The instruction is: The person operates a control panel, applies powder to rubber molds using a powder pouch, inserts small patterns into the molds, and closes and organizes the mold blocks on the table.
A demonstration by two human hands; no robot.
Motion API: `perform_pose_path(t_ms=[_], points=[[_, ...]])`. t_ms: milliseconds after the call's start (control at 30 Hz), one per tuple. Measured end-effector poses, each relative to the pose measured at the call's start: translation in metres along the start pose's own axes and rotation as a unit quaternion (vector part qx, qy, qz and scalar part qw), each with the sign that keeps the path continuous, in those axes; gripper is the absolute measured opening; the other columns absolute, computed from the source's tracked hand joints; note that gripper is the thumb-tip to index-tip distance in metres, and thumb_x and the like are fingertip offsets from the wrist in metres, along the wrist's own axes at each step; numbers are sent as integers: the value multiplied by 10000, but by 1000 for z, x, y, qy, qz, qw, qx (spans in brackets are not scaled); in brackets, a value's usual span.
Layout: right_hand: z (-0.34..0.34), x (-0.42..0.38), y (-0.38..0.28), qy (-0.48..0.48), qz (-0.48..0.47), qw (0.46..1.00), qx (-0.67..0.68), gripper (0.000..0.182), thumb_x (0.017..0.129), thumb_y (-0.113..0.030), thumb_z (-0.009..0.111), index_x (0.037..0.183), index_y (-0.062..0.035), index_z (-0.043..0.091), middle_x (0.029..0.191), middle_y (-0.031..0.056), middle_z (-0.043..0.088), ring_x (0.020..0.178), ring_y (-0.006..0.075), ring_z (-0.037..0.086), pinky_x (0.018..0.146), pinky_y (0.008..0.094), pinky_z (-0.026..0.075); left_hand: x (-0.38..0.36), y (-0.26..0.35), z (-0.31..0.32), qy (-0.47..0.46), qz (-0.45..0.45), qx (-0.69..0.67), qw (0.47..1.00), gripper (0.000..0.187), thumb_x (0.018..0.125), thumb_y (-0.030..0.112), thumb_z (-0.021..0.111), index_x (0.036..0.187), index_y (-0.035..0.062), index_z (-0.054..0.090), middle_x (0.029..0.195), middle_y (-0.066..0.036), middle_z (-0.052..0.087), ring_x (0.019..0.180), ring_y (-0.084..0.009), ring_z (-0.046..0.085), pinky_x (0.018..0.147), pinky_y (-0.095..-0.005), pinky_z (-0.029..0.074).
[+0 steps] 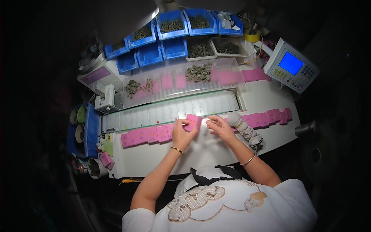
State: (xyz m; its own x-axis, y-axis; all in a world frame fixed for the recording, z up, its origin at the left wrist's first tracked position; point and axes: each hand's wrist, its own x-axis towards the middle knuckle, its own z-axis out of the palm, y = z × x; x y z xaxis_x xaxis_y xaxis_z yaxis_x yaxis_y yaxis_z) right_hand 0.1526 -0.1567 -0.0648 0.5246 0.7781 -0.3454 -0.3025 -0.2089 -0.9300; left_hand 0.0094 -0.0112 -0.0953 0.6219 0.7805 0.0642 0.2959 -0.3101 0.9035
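Note:
My left hand (183, 133) is closed around a small pink paper packet (192, 118), held up over the middle of the white worktop. Just to the right of it, my right hand (220, 128) has its fingers bent and apart, and I see nothing clear between them. A row of similar pink packets (141, 135) with handwritten marks lies left of my hands. More pink packets (259, 119) continue the row on the right. Beside my right wrist rests a cloth-wrapped, pale object (245, 129).
A glass-topped channel (170, 110) runs behind the packets. Beyond it, a clear plastic tray (162, 92) holds piles of small grey-green pieces. Blue bins (170, 34) stand at the back. A control panel with a blue screen (291, 63) is at right; a blue crate (89, 133) at left.

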Motion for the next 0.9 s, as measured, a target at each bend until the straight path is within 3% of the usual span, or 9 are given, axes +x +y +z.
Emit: perform_pose_path(t_ms=[200,300,500,733,900], points=[[-31,-7,-2,118,21,993,15,470,943,-234,656,1325,-5,508,1044,38,654,882,89,617,700,211,498,73,-62,-45,158,-51,199,966,363,698,260,774,951,58,610,1020,-137,572,981,-323,568,892,-418,477],[-62,-5,16,163,-27,985,45,432,947,-198,647,1308,4,522,994,30,649,849,82,612,694,214,509,85,-92,-60,159,-86,288,940,381,704,275,785,964,54,616,1045,-154,566,1013,-336,557,903,-428,475],[-114,-16,8,254,-56,964,60,369,956,-168,626,1279,-5,554,1033,41,650,837,82,605,709,213,507,78,-80,-36,93,-2,256,962,415,720,284,802,998,38,617,1086,-173,563,1045,-357,546,936,-433,463],[-131,-22,-27,335,-105,934,63,312,948,-153,635,1210,6,581,1045,41,627,871,87,593,694,204,481,94,-75,-24,153,-84,244,954,466,725,297,818,1044,36,600,1130,-169,553,1077,-366,537,957,-448,454],[-182,-24,-30,387,-161,908,21,290,950,-149,636,1201,-12,585,1038,35,616,866,92,585,704,220,480,103,-95,-49,166,-74,256,949,440,730,286,812,1043,53,609,1152,-167,563,1089,-368,538,960,-452,455]])
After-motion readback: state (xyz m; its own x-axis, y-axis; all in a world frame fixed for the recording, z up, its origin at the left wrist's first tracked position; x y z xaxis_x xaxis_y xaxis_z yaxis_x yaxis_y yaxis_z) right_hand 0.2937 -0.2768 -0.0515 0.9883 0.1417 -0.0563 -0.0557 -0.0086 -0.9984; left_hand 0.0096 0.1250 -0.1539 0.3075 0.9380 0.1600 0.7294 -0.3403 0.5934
